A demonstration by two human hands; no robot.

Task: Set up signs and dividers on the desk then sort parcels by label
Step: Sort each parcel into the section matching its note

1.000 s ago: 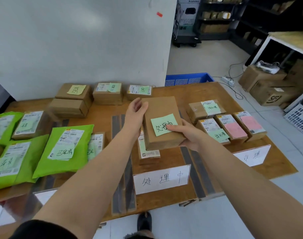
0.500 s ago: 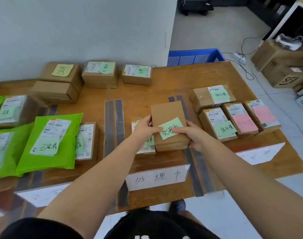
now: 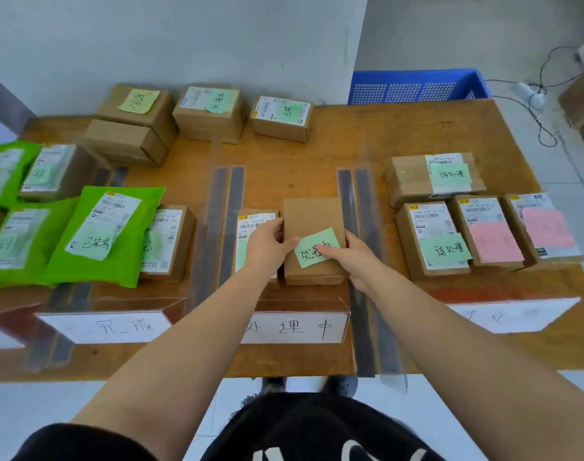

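Both hands were on the same brown parcel [image 3: 312, 224]: my left hand [image 3: 267, 246] gripped its left edge with the thumb over the top face, and my right hand [image 3: 355, 257] held its right edge with the thumb pressed on the green sticky note [image 3: 315, 247] stuck to the top. That parcel sat flat on the wooden desk [image 3: 367, 134] in the middle lane, between the two clear dividers [image 3: 225, 221] with their dark strips, and just behind the white middle sign [image 3: 297, 327]. It lay just beside a second small box with a printed label [image 3: 255, 224], which my left hand partly covered; I could not tell whether the two boxes touched. To the left of the dividers I saw green mailer bags [image 3: 107, 234] and more brown boxes behind a second white sign [image 3: 110, 324]. To the right, four parcels were grouped together, two with green notes [image 3: 450, 251] and two with pink notes [image 3: 493, 242], behind a third sign [image 3: 510, 316] whose writing I could not read. Along the far edge by the wall stood further boxes [image 3: 210, 114], and a blue crate [image 3: 417, 86] sat on the floor behind the desk.
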